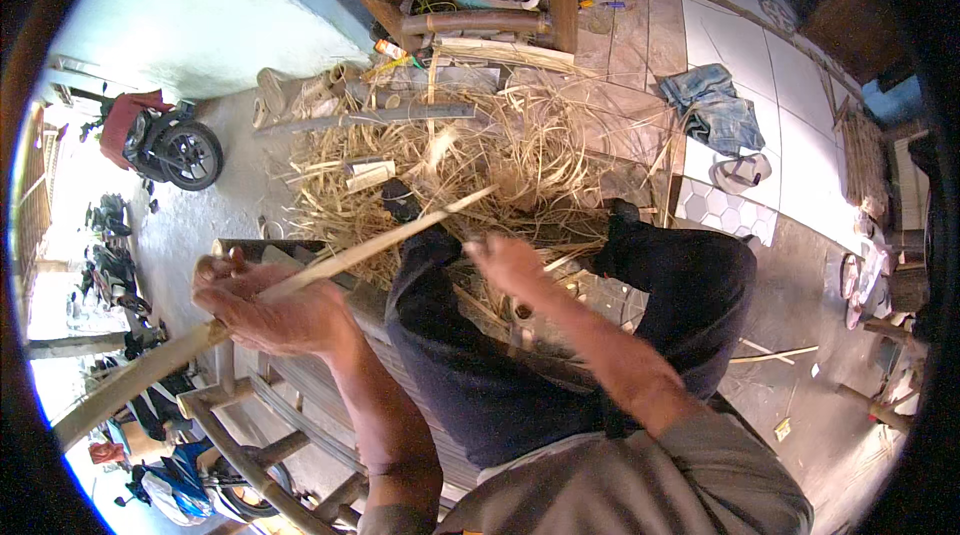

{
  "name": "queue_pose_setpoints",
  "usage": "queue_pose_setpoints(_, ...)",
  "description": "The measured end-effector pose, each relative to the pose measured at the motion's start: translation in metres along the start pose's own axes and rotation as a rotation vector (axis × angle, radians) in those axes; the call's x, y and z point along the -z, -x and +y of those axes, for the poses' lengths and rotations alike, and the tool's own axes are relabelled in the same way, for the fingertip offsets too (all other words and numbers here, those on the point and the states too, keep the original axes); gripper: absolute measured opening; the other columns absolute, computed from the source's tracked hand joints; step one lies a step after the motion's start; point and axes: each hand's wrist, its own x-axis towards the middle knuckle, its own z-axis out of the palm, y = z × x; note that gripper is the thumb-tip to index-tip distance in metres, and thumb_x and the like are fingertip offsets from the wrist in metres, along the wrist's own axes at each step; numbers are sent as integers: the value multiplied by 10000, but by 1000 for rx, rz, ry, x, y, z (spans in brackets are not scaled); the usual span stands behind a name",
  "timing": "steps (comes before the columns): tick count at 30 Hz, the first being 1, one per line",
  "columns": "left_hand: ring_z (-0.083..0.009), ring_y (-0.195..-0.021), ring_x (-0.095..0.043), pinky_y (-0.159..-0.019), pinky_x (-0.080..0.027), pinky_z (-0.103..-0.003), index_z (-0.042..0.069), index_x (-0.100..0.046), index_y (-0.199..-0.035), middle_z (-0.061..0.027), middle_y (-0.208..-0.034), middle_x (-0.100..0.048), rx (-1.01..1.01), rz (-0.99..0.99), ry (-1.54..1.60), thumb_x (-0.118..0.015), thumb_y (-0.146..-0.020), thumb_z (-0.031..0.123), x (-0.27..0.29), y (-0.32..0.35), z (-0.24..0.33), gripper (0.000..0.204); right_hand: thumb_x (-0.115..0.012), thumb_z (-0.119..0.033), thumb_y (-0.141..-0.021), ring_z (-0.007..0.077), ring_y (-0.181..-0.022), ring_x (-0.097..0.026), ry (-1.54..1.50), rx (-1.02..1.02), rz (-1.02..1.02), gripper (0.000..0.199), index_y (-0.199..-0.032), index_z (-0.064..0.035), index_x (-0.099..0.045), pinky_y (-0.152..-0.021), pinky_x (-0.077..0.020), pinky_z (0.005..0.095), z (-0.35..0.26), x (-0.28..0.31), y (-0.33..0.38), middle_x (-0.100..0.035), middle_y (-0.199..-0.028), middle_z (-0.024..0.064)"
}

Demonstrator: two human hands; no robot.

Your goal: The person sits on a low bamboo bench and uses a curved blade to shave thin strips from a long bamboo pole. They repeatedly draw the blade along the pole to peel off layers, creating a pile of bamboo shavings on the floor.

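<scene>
A long split bamboo strip (375,253) slants across the view from the lower left toward the middle, its thin end above my left knee. My left hand (275,303) is turned palm up and grips the strip, which crosses the palm with the fingers curled beside it. Just right of the left knee, my right hand (508,265) is closed and somewhat blurred, a little below the strip's thin end. What it holds is too smeared to make out. Pale bamboo shavings (530,140) lie heaped beyond my knees.
A bamboo rack (465,23) with tools on top stands beyond the heap. Cut bamboo tubes (325,90) lie near the wall. Denim shorts (712,107) and a cap (740,173) rest on the right. Left are a motorcycle (170,145) and a bamboo bench frame (240,440).
</scene>
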Motion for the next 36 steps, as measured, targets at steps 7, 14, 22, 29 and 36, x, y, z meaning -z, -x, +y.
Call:
queue_pose_setpoints(7, -153, -930, -487, -850, -364, -353, 112, -536, -883, -28, -909, -543, 99, 28, 214, -419, -1020, 411, -8, -7, -8, 349, -604, -469, -904, 425, -697, -665, -390, 472, 168, 455, -1057, -42, -576, -598, -531, 530, -14, -13, 16, -670, -749, 196)
queue_pose_setpoints(14, -148, -941, -508, -868, -368, -366, 134, -542, -883, -19, -890, -557, 60, 24, 105, -392, -1025, 421, -9, -12, 0, 353, -548, -460, -948, 373, -571, -654, -263, 57, 96, 453, -1048, -19, -561, -503, -537, 463, 9, -19, -12, -646, -685, 192)
queue_pose_setpoints(22, -157, -978, -491, -896, -341, -398, 138, -514, -870, -16, -874, -551, 72, 50, 19, -417, -1015, 428, 7, -26, -14, 339, -505, -512, -956, 345, -502, -636, 47, -114, 115, 522, -1000, 5, -557, -450, -535, 434, 24, -53, -14, -574, -528, 131)
queue_pose_setpoints(29, -164, -966, -507, -907, -323, -421, 139, -514, -886, -16, -884, -562, 94, 153, 63, -452, -993, 428, 21, -35, -29, 314, -545, -451, -958, 239, -424, -585, 84, 120, 131, 465, -1033, 8, -555, -347, -469, 366, 45, -75, -23, -606, -629, 144)
queue_pose_setpoints(36, -158, -976, -521, -957, -307, -440, 135, -535, -909, -18, -926, -570, 94, 104, -22, -456, -988, 414, 39, -43, -42, 300, -526, -452, -964, 280, -445, -604, -245, 344, 138, 478, -1028, 21, -546, -374, -472, 390, 76, -107, -42, -613, -606, 157)
